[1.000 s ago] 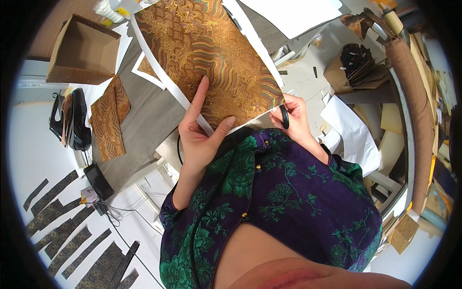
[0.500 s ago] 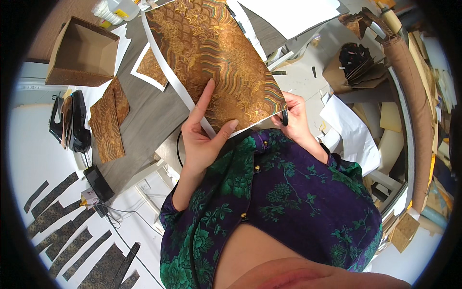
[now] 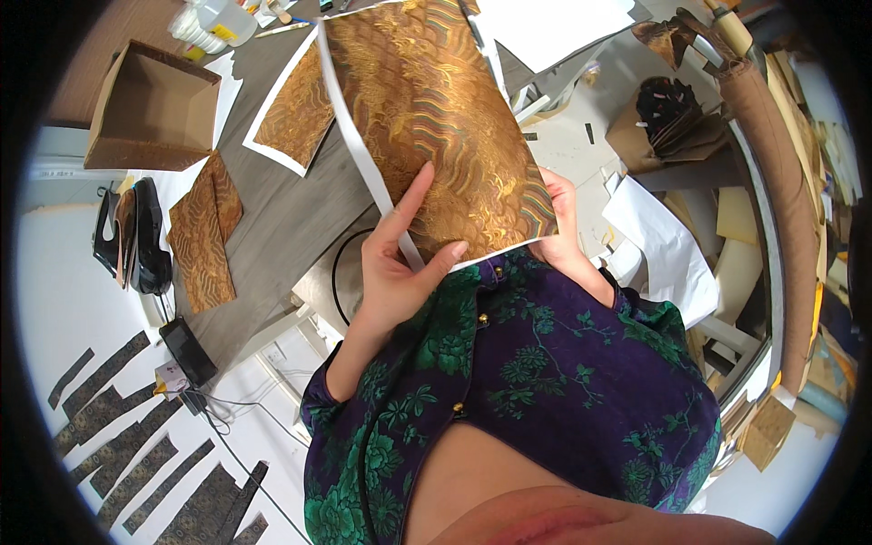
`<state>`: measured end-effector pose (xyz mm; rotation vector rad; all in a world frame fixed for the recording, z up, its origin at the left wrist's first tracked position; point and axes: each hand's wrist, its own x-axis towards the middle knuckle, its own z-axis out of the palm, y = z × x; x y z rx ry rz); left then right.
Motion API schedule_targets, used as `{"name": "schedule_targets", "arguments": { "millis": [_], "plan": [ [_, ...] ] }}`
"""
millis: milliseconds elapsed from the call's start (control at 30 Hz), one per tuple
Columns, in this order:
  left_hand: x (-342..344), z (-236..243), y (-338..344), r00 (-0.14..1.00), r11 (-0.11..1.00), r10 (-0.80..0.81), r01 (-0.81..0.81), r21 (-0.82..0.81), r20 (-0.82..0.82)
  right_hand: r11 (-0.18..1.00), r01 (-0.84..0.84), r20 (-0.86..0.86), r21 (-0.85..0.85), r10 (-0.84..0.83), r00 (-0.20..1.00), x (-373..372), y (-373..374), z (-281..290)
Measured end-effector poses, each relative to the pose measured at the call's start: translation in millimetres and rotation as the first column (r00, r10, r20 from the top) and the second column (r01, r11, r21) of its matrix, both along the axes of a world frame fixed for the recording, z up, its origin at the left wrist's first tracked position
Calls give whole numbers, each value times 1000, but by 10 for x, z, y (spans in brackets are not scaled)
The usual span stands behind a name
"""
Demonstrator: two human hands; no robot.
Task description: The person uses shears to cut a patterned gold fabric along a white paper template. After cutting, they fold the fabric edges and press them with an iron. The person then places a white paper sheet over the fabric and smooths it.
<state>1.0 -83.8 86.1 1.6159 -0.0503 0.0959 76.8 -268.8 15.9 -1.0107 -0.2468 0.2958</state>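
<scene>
Above the grey surface, close to the person's chest, the left hand is pressing flat against a gold brocade sheet, index finger stretched up along its face and thumb lying on the lower edge. A white strip of backing is curving away from the sheet's left side, running past that index finger. The grip of the left hand is open, fingers spread on the fabric rather than curled around it. The right hand is holding the sheet's lower right corner from behind, fingers showing at the edge; how tightly that grip is closed cannot be told, since the sheet is hiding most of it.

On the surface to the left, a second brocade piece with a white border is lying flat, and a narrower folded piece is sitting nearer the edge. An open cardboard box is standing at the far left corner. Dark fabric strips are lying on the floor below. White paper is resting to the right.
</scene>
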Motion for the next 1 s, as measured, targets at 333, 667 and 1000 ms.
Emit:
{"name": "schedule_targets", "arguments": {
  "millis": [333,667,1000],
  "plan": [
    [-83,-25,48,998,998,-56,56,1,-11,962,231,21,-147,-230,973,-2,-68,87],
    [-202,87,501,993,982,-91,78,174,70,960,259,316,-108,-214,925,662,20,787],
    [-124,-207,1124,931,446,294,68,-892,218,935,330,3,131,-333,943,774,879,913]
  ]
}}
